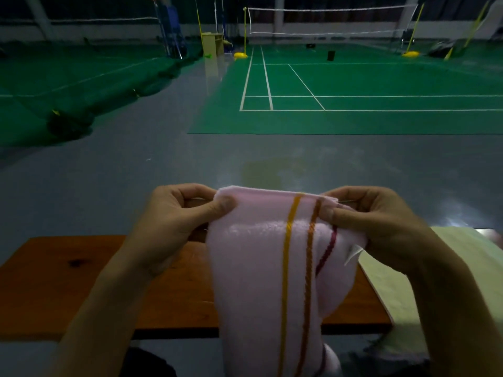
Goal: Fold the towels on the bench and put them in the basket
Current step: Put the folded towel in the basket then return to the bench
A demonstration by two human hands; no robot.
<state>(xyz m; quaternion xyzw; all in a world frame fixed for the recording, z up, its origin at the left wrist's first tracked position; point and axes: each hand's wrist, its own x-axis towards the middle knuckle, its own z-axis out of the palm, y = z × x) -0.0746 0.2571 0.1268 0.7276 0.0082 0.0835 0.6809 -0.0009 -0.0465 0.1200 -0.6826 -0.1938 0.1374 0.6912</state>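
A pink towel (pixel 261 268) is held up in front of the person, above the orange-brown wooden tabletop (pixel 81 281). Its upper edge is gripped at both corners: the left corner is pinched between thumb and curled fingers of the left hand (pixel 179 221), and the right corner is pinched in the same way by the right hand (pixel 375 224). The cloth is stretched between the two hands and is let hang downward, past the near edge of the tabletop and out of the bottom of the view. Three lengthwise stripes are seen on the towel: a yellow one, an orange-brown one beside it, and a dark red one nearest the right hand. A small white label (pixel 353 254) is seen at the towel's right edge, just under the right hand.

A second, pale yellow-green towel (pixel 394 289) is laid on the right end of the tabletop, partly covered by the right forearm; its near end is draped over the edge.

Beyond the tabletop a grey floor (pixel 136 172) is seen, and further off a green badminton court (pixel 353 104) marked with white lines, with a net (pixel 326 20) stretched between yellow posts. A second green court is seen to the left. The whole scene is dimly lit
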